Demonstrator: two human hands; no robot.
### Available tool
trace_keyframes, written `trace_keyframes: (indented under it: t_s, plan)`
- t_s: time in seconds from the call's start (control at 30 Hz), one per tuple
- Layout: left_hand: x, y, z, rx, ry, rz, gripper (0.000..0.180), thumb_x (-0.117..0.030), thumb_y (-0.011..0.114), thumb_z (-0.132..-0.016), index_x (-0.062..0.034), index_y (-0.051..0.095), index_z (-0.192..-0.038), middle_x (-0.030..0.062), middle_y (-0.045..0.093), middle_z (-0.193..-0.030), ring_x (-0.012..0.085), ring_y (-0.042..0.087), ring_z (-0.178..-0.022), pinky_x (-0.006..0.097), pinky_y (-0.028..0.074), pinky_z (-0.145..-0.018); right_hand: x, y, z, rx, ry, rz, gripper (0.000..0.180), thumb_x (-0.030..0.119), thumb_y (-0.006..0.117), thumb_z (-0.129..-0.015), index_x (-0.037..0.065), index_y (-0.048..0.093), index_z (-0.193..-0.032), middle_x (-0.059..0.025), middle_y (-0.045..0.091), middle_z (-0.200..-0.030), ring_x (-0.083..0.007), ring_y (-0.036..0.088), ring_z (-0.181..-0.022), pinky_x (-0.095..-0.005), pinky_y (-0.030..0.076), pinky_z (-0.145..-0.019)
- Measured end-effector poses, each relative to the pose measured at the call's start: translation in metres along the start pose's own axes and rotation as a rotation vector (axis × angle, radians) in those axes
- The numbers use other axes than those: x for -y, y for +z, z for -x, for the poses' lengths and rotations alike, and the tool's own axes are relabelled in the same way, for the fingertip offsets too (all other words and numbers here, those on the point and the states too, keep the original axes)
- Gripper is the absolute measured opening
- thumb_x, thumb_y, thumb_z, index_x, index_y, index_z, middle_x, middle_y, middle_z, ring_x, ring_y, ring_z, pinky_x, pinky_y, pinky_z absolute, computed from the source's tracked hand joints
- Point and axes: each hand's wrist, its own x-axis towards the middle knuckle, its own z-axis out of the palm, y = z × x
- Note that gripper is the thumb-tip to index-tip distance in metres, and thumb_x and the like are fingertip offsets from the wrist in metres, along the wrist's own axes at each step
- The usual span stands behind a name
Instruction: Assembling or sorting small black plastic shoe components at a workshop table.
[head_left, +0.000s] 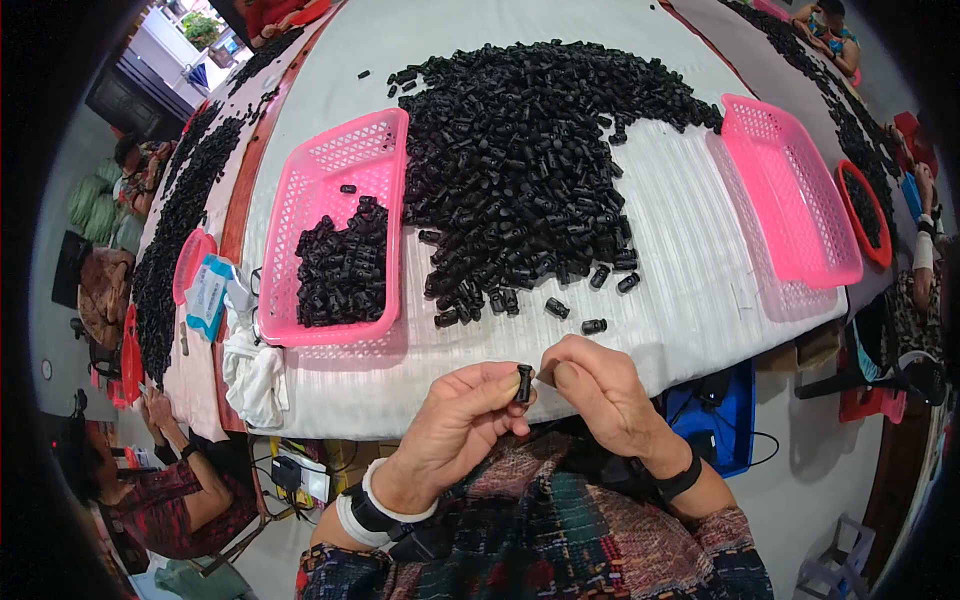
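Observation:
At the near edge of the table, my left hand pinches a small black plastic cord lock upright between thumb and fingers. Just to its right, my right hand is closed, thumb pressed against curled fingers. A thin sliver shows at those fingertips, too small to name. Beyond my hands lies a big heap of similar black cord locks, with a few loose ones at its near side. Left of the heap, a pink perforated basket holds a smaller pile of them.
At the right of the white-covered table stands another pink basket. A white cloth and a blue-and-white packet lie by the left edge. Below the table's right side is a blue crate. Other people sit at tables on both sides.

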Motion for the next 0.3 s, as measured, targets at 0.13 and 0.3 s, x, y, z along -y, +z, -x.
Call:
trace_keyframes:
  t_s: [0.13,0.3]
  plan:
    - [0.0011,0.0003,-0.0015,0.015,0.001,0.004,0.018,-0.008,0.055,-0.085,0.0053,0.056,-0.098,0.0095,0.059,-0.082,0.0132,0.055,-0.069,0.027,0.05,-0.061,0.0021,0.0005,-0.002,0.02,0.009,0.071,0.02,0.016,0.049,-0.089,-0.002,0.054,-0.081,-0.0107,0.049,-0.067,-0.0211,0.05,-0.057,-0.0295,0.04,-0.052]
    - [0.0025,-0.0012,-0.0037,0.023,-0.005,0.016,0.018,-0.007,0.055,-0.085,0.0056,0.056,-0.098,0.0099,0.059,-0.082,0.0134,0.056,-0.069,0.027,0.051,-0.061,-0.0027,-0.0015,-0.002,0.071,0.024,0.125,0.019,0.015,0.051,-0.088,-0.002,0.055,-0.08,-0.0113,0.05,-0.065,-0.0229,0.05,-0.056,-0.0308,0.04,-0.052]
